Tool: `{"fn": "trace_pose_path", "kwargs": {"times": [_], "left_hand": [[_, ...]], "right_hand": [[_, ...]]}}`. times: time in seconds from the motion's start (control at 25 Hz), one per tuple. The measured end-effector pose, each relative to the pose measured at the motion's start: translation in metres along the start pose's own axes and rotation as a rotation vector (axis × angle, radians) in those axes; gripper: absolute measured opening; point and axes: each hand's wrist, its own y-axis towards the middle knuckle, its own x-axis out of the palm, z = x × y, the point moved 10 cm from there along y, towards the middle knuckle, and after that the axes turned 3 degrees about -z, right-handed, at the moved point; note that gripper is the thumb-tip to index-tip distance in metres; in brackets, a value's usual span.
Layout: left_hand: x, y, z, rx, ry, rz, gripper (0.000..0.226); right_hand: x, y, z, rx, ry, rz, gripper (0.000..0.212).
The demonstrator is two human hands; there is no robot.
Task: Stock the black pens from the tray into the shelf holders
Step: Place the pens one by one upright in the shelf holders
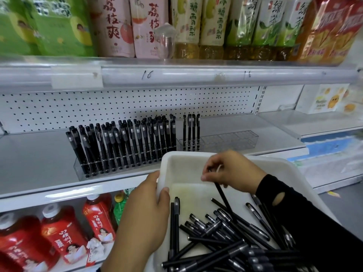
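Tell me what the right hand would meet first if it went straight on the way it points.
The right hand, pinching a black pen, points up-left across the tray. Likely first: the tray's far-left rim; if it clears that, the packed pens in the left holder. Depth is unclear.

Grey shelf before me: packed holder of black pens; just right of it, second holder, four pens.

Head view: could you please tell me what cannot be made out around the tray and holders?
- Held pen: top end hidden inside the right hand.
- Pen pile: uncountable, overlapping, cut off by the bottom edge.
- Left hand: fingers hidden behind its own back and the tray wall.
- Right holder: empty slots too faint to count.
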Motion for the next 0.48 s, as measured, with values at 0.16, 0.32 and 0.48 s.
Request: {"fn": "trace_pose_path", "kwargs": {"times": [0.16,0.32,0.48], "left_hand": [[0.001,0.002,-0.002,-0.008,0.006,-0.004,0.033],[0.000,0.001,0.000,0.001,0.005,0.002,0.029],[-0.001,0.000,0.000,-0.005,-0.003,0.011,0.028]], "right_hand": [[-0.022,-0.005,-0.025,-0.169,0.266,0.186,0.008],[0.019,-0.004,-0.023,-0.179,0.274,-0.055,0.010],[0.049,-0.007,-0.020,-0.179,0.310,-0.206,0.012]]}}
